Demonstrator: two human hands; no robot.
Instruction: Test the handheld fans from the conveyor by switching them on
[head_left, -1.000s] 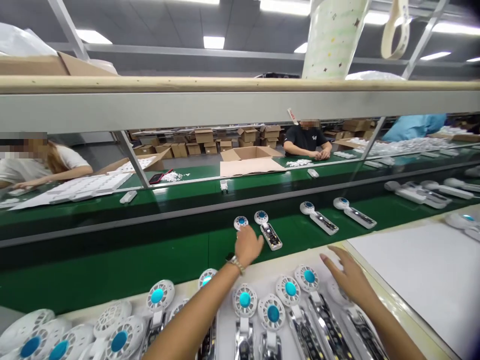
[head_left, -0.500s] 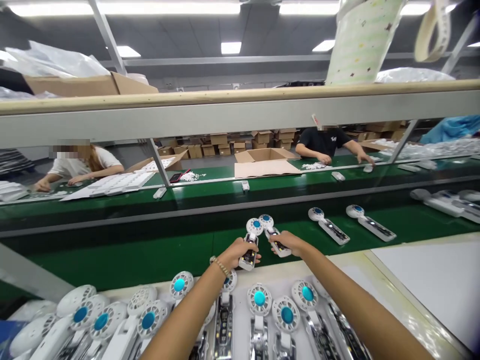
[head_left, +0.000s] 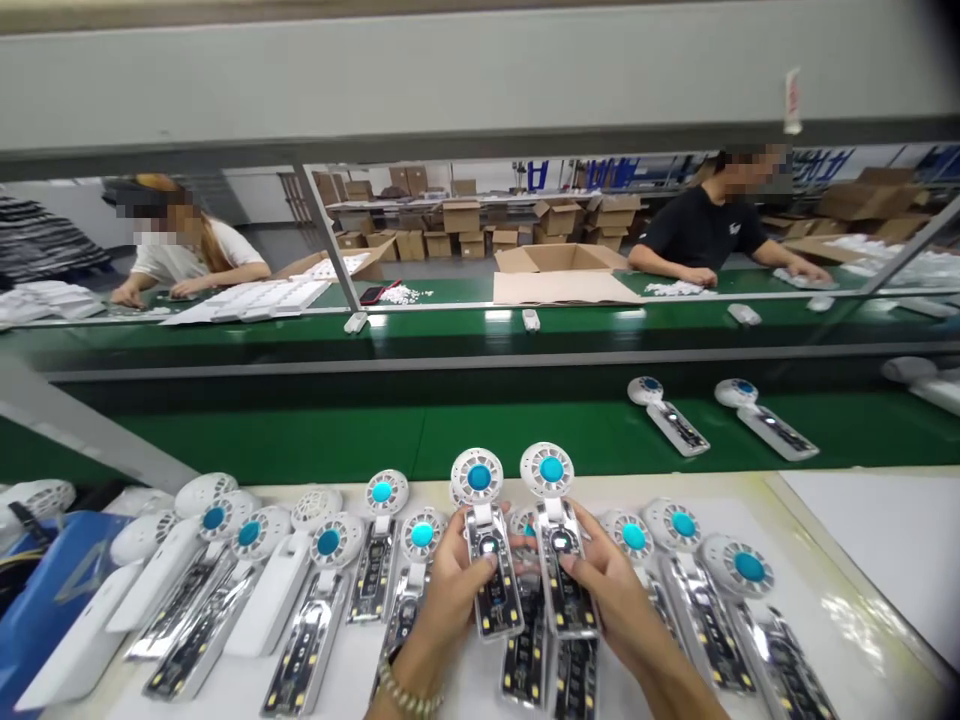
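While gripped side by side above the white worktop (head_left: 862, 560), left hand (head_left: 450, 590) closed on one open fan unit (head_left: 487, 545), right hand (head_left: 607, 595) closed on a second fan unit (head_left: 559, 545), thumbs on exposed boards. No legible brand or label. Flanked by rows of like fan units (head_left: 330, 580). Beyond, two more units (head_left: 667, 412) on green conveyor belt (head_left: 337, 440). Farther off, two seated workers (head_left: 705, 230) and cardboard boxes (head_left: 559, 272).

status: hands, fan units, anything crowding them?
Left hand grips left fan unit; right hand grips right fan unit. Both held side by side, heads up. Rows of fan units lie close beneath on the bench.
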